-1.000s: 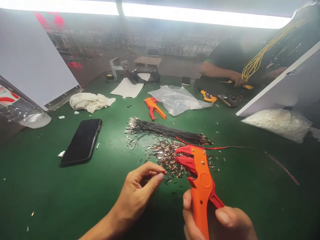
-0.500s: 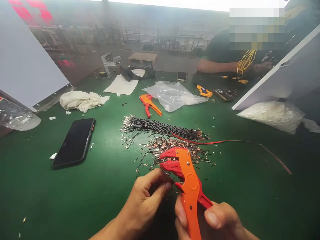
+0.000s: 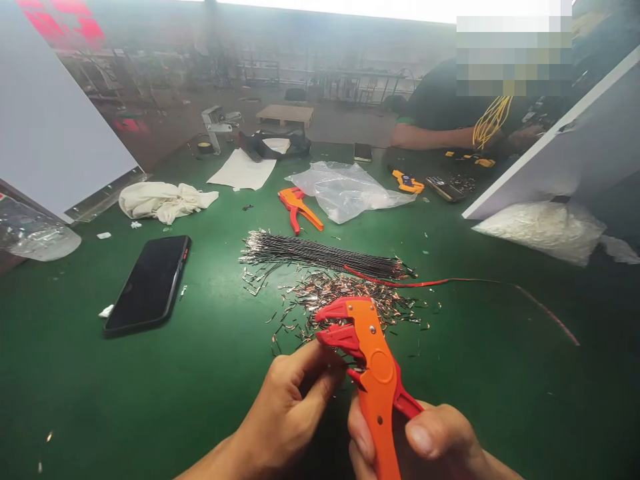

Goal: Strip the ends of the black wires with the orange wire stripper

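My right hand point(image 3: 425, 447) grips the handles of an orange and red wire stripper point(image 3: 367, 363), its jaws pointing up and left over the green table. My left hand point(image 3: 295, 400) is pinched, thumb against fingers, right beside the stripper's jaws; what it pinches is too small to make out. Just beyond the jaws lies a heap of stripped wire scraps point(image 3: 345, 297). Behind that lies a bundle of thin black wires point(image 3: 320, 255) with bare ends, and a red wire point(image 3: 450, 283) trails off to the right.
A black phone point(image 3: 147, 283) lies at the left, a white cloth point(image 3: 165, 200) behind it. A second orange stripper point(image 3: 297, 208) and a clear plastic bag point(image 3: 345, 190) sit farther back. A bag of white parts point(image 3: 543, 230) is at the right. Another person point(image 3: 450, 113) works across the table with yellow wires.
My left hand has drawn in against the stripper's jaws, and the stripper has shifted left and nearer to me. The view tipped slightly.
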Available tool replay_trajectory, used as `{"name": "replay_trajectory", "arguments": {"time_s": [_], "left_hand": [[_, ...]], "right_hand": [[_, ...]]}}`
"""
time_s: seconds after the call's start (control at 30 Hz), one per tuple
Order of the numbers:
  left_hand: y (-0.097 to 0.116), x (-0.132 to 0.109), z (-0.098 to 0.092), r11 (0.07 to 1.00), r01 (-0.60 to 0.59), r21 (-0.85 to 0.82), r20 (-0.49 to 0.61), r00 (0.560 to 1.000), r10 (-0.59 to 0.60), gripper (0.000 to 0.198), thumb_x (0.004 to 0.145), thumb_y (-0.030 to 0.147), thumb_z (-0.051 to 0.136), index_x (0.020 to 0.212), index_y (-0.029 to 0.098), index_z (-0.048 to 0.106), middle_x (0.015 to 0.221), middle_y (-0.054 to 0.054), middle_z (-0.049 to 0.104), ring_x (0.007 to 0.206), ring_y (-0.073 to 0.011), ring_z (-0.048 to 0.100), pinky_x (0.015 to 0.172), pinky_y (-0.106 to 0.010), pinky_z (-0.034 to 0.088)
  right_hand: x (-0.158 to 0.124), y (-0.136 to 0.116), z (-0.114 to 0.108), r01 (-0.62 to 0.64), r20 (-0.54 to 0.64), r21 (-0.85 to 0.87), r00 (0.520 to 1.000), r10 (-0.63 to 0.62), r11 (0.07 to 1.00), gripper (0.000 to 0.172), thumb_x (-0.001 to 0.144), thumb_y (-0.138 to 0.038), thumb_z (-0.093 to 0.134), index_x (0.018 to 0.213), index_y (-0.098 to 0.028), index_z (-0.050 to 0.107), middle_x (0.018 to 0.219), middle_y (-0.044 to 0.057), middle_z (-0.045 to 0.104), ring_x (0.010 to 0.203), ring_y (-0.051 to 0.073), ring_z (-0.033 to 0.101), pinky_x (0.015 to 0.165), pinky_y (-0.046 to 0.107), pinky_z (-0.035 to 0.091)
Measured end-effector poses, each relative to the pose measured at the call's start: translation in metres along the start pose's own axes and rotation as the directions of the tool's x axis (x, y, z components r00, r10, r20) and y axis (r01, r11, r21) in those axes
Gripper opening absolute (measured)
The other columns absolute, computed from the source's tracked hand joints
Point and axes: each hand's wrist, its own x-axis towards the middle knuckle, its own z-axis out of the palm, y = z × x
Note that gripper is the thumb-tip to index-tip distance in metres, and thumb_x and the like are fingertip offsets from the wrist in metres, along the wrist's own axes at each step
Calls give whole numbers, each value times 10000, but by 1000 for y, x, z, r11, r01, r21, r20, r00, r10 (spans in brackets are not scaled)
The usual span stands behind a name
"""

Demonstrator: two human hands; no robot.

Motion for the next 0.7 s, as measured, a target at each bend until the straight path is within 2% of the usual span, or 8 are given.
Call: {"name": "replay_trajectory", "arguments": {"time_s": [0.13,0.23,0.47,0.7], "left_hand": [[-4,-1,-1,999,5,41,-1,1000,-5,346,971,420,533,1101,173,737,875,-72,731,766,-205,654,732,-284,535],[-4,-1,-1,998,-7,62,-12,1000,8,334,968,409,537,1076,168,742,876,-73,733,757,-202,651,717,-273,532],[-6,-3,-2,992,-25,126,-3,1000,25,322,972,389,519,1005,152,735,802,-59,706,719,-188,635,676,-248,511],[-8,-4,-3,982,-69,178,-11,997,72,314,973,369,504,951,148,726,767,-54,692,686,-179,618,645,-241,499]], "right_hand": [[0,3,-4,11,19,17,1000,-11,1000,423,768,-398,595,957,-28,673,693,87,640,548,109,532,519,183,378],[0,5,-5,30,25,5,999,-30,1000,440,796,-455,591,922,-41,669,670,71,613,541,108,510,514,187,369],[0,4,-2,62,42,3,997,-62,998,403,879,-462,525,892,-79,647,602,29,571,449,87,430,458,183,330],[-3,7,-5,88,50,-11,995,-88,996,405,899,-450,529,863,-63,645,562,19,552,395,76,394,382,172,286]]}}
